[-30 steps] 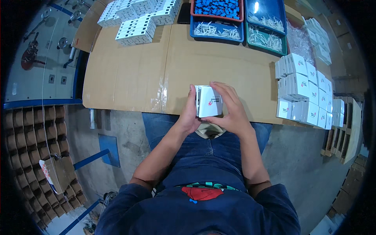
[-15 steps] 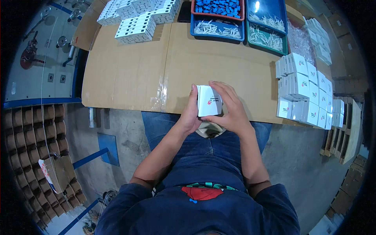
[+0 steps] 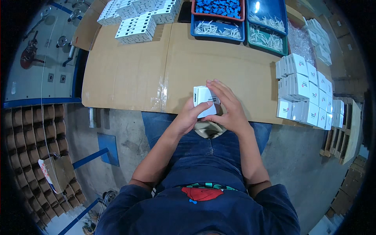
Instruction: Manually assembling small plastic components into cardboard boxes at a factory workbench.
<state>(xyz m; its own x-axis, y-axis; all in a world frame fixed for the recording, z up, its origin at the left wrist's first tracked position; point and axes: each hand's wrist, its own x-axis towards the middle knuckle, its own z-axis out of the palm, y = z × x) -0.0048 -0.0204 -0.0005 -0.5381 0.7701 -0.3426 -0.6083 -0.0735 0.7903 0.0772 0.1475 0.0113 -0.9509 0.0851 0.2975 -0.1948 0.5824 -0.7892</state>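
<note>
Both hands, left hand [image 3: 187, 117] and right hand [image 3: 229, 107], clasp a small white carton [image 3: 204, 100].

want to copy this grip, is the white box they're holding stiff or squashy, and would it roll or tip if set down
The white box looks fairly stiff: its edges stay square between the left hand and right hand. It is probably light, as fingertips alone carry it. With flat faces it should not roll, and would likely sit steady on the cardboard.
</note>
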